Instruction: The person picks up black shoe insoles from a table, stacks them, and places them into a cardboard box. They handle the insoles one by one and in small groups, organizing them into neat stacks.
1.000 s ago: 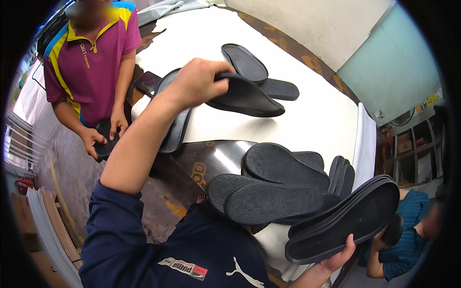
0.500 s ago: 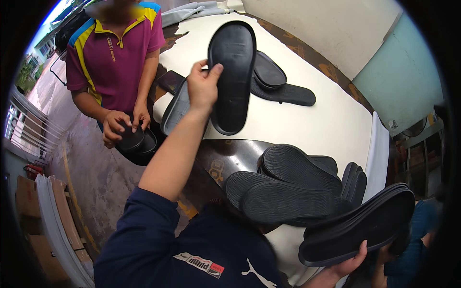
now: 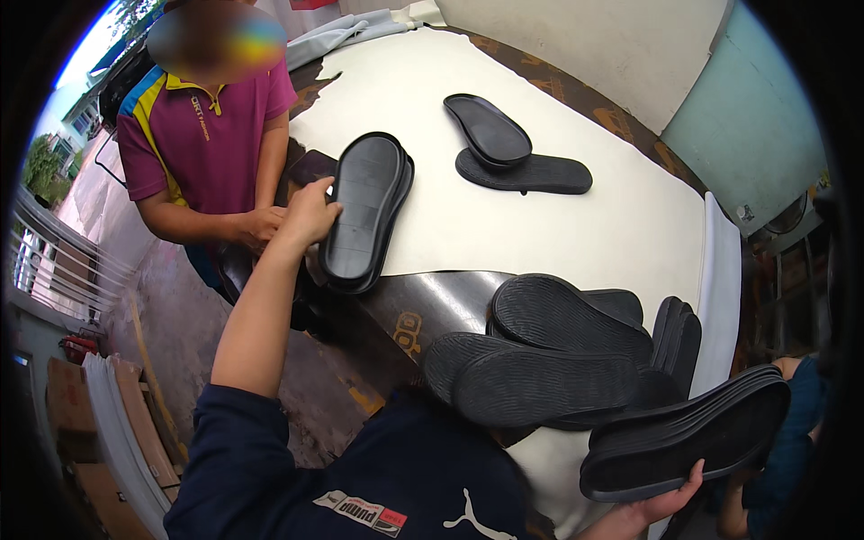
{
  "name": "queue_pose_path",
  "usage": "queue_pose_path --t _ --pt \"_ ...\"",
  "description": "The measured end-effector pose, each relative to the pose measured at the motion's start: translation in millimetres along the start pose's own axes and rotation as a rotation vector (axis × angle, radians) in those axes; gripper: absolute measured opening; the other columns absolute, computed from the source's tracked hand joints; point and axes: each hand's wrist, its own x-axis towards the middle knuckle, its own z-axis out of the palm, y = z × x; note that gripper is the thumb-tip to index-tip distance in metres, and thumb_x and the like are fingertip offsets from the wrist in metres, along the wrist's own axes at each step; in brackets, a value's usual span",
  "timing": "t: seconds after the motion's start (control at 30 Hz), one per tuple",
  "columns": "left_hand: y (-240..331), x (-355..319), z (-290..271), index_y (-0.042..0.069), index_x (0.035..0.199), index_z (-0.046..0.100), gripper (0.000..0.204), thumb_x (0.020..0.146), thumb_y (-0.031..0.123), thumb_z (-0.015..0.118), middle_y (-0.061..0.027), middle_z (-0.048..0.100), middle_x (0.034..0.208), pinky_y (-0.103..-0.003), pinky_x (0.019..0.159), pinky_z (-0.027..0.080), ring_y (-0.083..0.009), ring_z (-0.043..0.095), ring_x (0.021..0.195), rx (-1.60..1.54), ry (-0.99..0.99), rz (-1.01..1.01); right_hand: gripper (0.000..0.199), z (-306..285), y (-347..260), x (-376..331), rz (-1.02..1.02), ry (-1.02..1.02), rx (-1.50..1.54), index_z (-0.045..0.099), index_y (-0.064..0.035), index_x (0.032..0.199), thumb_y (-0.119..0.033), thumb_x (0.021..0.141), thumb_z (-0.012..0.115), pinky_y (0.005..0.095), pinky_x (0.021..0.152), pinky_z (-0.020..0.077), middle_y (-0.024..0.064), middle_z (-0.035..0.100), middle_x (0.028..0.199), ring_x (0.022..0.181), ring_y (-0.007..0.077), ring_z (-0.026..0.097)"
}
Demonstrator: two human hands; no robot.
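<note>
My left hand (image 3: 310,214) grips the edge of a black shoe sole (image 3: 364,207), its hollow side with a raised rim turned up. That sole lies over another black sole (image 3: 401,202), close to the left edge of the table. Low on the right, my right hand (image 3: 666,504) holds a stack of black soles (image 3: 684,436) from beneath, fingers curled up over the lowest rim. Between my arms lies a pile of black soles (image 3: 544,382), several with their ridged undersides up. Farther off, one hollow sole (image 3: 495,130) rests partly on a flat sole (image 3: 540,173).
A cream sheet (image 3: 612,216) covers much of the dark table (image 3: 432,301). At the left stands a person (image 3: 207,153), whose hands (image 3: 259,227) are partly hidden by my forearm. Another person's sleeve (image 3: 796,450) shows at the lower right. Flat boards (image 3: 135,423) lean at the lower left.
My left hand has brought its sole down and left, over the sole at the table's left edge. My right hand's stack has shifted slightly right. The person at the left has moved their hands.
</note>
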Motion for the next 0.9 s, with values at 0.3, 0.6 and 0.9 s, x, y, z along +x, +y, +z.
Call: queue_pose_path --t 0.3,0.6,0.9 --pt "17 -21 37 -0.014 0.148 0.028 0.088 0.089 0.03 0.076 -0.0397 0.053 0.134 -0.048 0.105 0.048 -0.0486 0.056 0.126 0.002 -0.151 -0.202 0.068 34 9 -6 -0.137 -0.034 -0.198 0.048 0.0137 0.14 -0.035 0.093 0.052 0.0507 0.114 0.0393 0.0283 0.052 0.143 0.13 0.0423 0.051" --pt "94 -52 24 -0.003 0.123 0.057 0.047 0.082 0.011 0.073 -0.0225 0.054 0.113 -0.048 0.094 0.052 -0.041 0.059 0.113 0.042 0.074 0.128 0.062 33 3 4 -0.131 -0.149 -0.18 0.052 0.0068 0.141 -0.034 0.094 0.056 0.0504 0.107 0.0456 0.0233 0.058 0.133 0.119 0.0388 0.057" --pt "88 -58 9 -0.006 0.116 0.057 0.04 0.09 0.021 0.071 -0.0259 0.069 0.108 -0.047 0.08 0.057 -0.0381 0.071 0.093 0.022 -0.202 0.241 0.06 13 -7 7 0.056 -0.19 0.022 0.047 0.0039 0.144 -0.033 0.097 0.051 0.0479 0.104 0.0501 0.02 0.058 0.137 0.123 0.0341 0.059"
